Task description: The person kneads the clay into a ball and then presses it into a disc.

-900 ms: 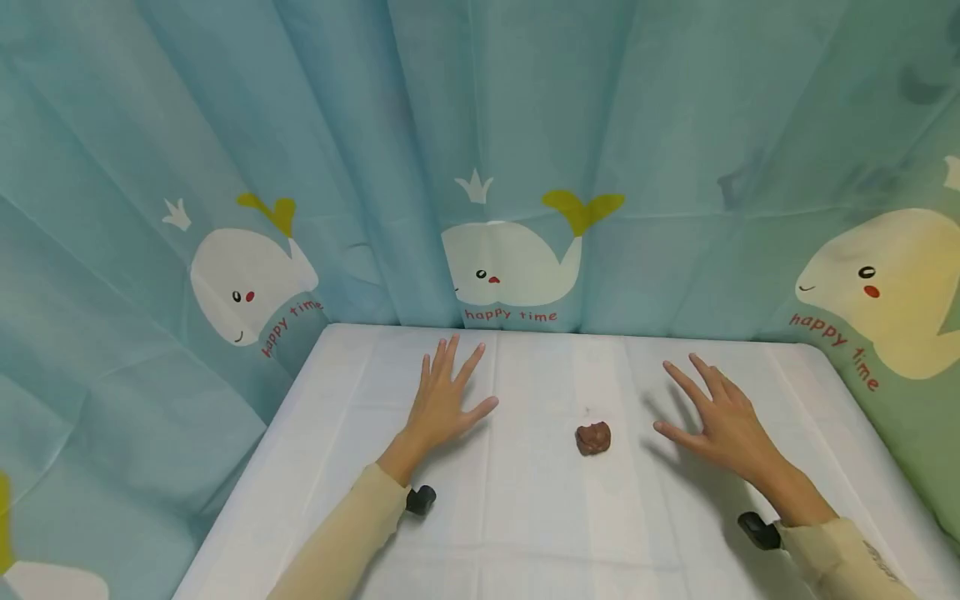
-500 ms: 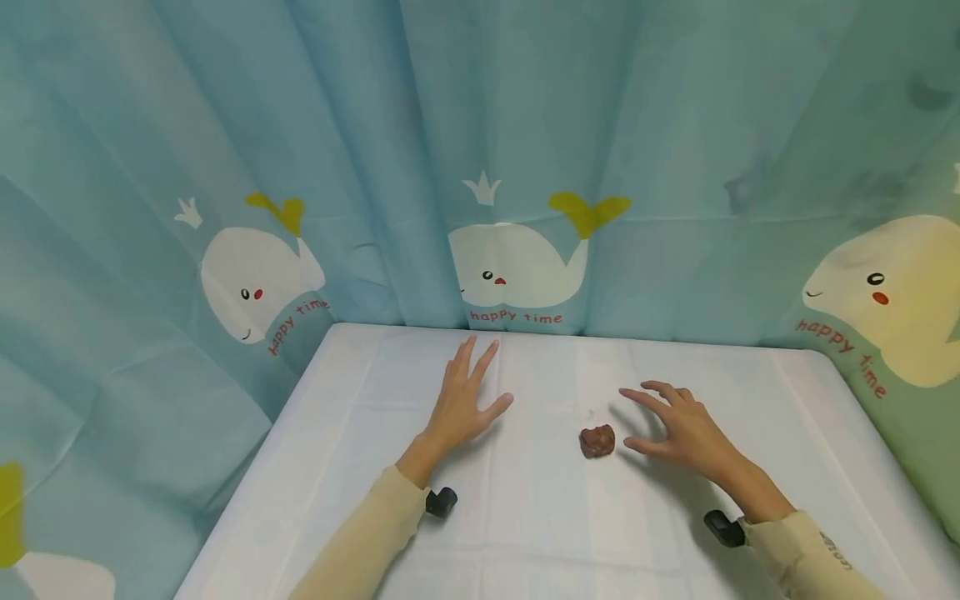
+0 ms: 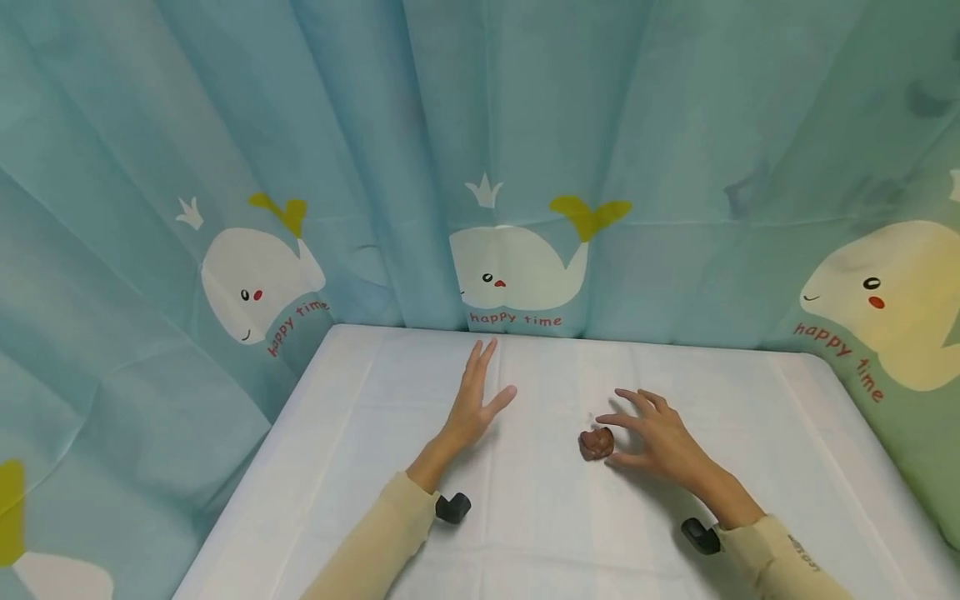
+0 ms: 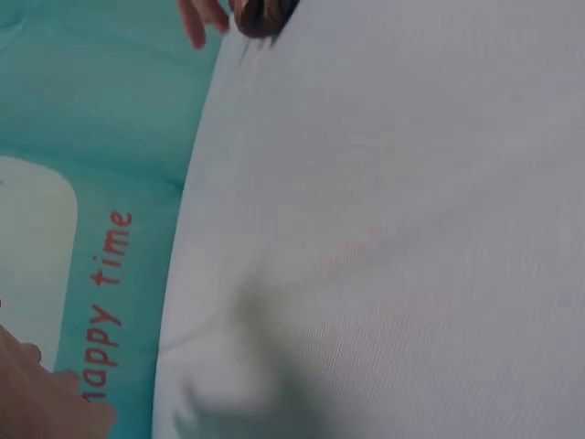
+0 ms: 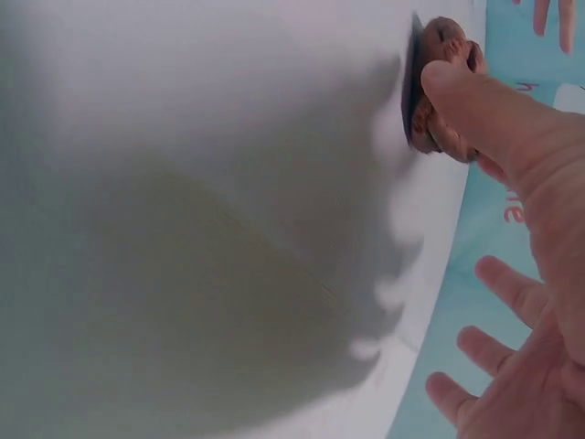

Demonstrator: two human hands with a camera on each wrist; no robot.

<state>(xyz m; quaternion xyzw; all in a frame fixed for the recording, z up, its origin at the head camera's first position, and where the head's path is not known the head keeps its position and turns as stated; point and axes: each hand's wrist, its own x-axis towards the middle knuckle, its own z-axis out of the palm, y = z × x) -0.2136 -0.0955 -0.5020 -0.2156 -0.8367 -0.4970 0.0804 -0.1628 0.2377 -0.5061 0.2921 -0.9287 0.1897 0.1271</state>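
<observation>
A small brown lump (image 3: 596,444), knobbly and glossy, lies on the white table. My right hand (image 3: 663,437) reaches over it from the right, with the index fingertip near its far edge and the thumb at its near right side. From the right wrist, the thumb (image 5: 498,114) overlaps the lump (image 5: 448,41) while the other fingers stay spread apart. My left hand (image 3: 471,410) hovers left of the lump with fingers extended and the thumb out to the side, holding nothing. Only part of that hand (image 4: 46,393) shows at the left wrist view's lower corner.
White cloth covers the table (image 3: 525,533). A blue-green curtain (image 3: 375,167) printed with whales and "happy time" hangs behind it and along both sides. Black wrist cameras sit at the left cuff (image 3: 453,507) and right cuff (image 3: 701,536).
My right hand has moved left to the brown lump, its thumb and index finger coming around it. My left hand has shifted slightly right and turned more sideways. The lump stays put.
</observation>
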